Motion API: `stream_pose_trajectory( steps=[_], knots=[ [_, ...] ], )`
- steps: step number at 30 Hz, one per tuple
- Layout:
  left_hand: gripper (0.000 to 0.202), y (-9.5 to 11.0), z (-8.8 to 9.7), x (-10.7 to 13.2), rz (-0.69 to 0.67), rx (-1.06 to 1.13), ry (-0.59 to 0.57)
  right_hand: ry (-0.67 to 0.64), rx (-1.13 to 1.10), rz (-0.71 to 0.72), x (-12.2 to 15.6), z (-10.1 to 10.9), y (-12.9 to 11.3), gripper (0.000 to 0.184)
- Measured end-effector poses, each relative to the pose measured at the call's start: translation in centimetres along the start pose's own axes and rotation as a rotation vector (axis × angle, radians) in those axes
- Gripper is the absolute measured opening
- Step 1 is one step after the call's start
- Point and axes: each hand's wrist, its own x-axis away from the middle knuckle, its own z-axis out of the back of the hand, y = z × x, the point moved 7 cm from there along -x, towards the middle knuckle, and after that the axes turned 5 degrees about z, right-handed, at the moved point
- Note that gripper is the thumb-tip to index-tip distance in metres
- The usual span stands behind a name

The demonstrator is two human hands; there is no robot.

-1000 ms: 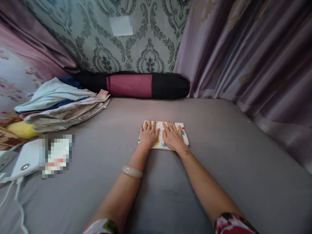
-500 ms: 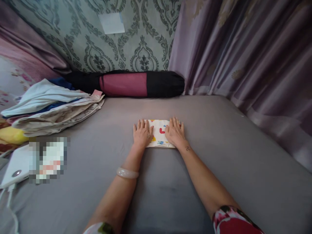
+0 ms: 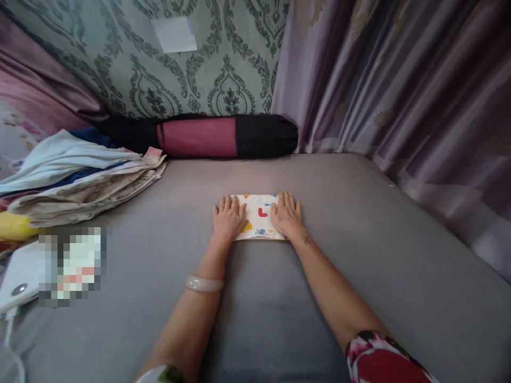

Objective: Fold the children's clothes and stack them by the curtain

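A small folded white cloth with coloured prints lies in the middle of the grey bed sheet. My left hand rests flat on the cloth's left end, fingers stretched out. Flat on the right end lies my right hand, its fingers stretched out as well. The printed middle of the cloth shows between the two hands. A pale bangle sits on my left forearm.
A black and maroon bolster lies along the patterned wall at the back. A stack of folded clothes sits at the left, with a white device nearer me. Purple curtains hang along the right side.
My hands have slid apart from the cloth's middle to its two ends, uncovering the printed centre. The view has shifted slightly to the right.
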Motion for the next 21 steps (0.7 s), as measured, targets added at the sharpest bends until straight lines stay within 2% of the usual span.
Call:
stream_pose_trajectory(
  steps=[3, 8, 11, 16, 21],
  knots=[
    [0.063, -0.7, 0.0, -0.2, -0.012, -0.003, 0.021, 0.010, 0.019, -0.019, 0.0, 0.1, 1.0, 0.063],
    [0.065, -1.2, -1.5, -0.6, -0.029, 0.020, -0.128, -0.066, 0.028, -0.021, -0.1, -1.0, 1.7, 0.065],
    [0.066, -1.2, -1.6, -0.7, -0.023, 0.042, -0.153, -0.074, 0.030, -0.016, -0.1, -1.1, 1.6, 0.065],
    [0.064, -1.2, -1.0, -0.7, -0.016, 0.121, -0.160, -0.098, 0.020, -0.031, 0.1, -0.8, 1.5, 0.064],
    [0.062, -2.0, 0.5, -1.1, 0.038, 0.293, -0.102, -0.036, 0.039, 0.027, 0.3, 0.8, 0.0, 0.063]
  ],
)
